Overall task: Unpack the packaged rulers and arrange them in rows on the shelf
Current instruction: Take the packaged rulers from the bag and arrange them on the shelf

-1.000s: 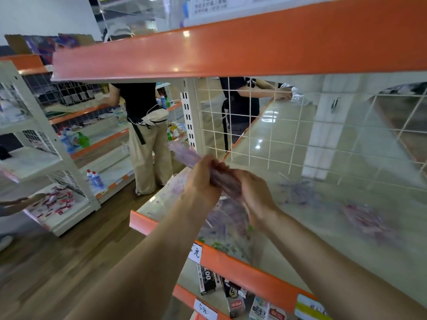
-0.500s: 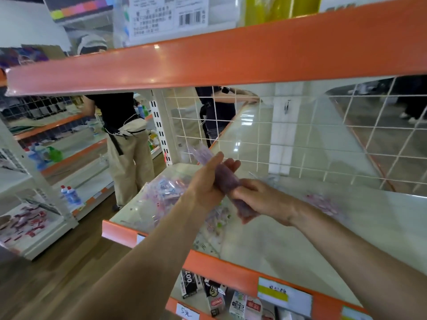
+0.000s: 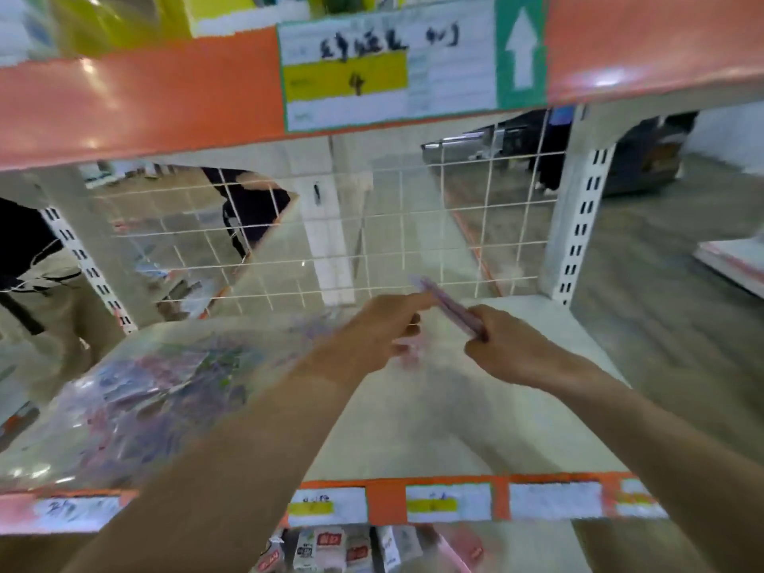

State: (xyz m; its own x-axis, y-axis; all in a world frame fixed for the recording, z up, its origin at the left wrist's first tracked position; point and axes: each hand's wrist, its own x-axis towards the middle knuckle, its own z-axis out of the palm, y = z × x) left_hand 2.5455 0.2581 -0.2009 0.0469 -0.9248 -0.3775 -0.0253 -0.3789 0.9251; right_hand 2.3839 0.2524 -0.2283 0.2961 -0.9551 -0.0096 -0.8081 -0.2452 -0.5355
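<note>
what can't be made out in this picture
Head view only:
rulers: motion blur hides their count and any wrapper.
left hand: blurred fingertips, its grip on the rulers unclear.
bag: glare and blur hide its contents.
lower-shelf packets: cut by the bottom edge, print unreadable.

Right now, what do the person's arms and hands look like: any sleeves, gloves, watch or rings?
Both arms are bare: the left forearm and right forearm show no sleeve within the frame. The left hand and right hand wear no gloves. No watch, bracelet or ring shows, though the picture is too blurred to rule out a thin ring.
</note>
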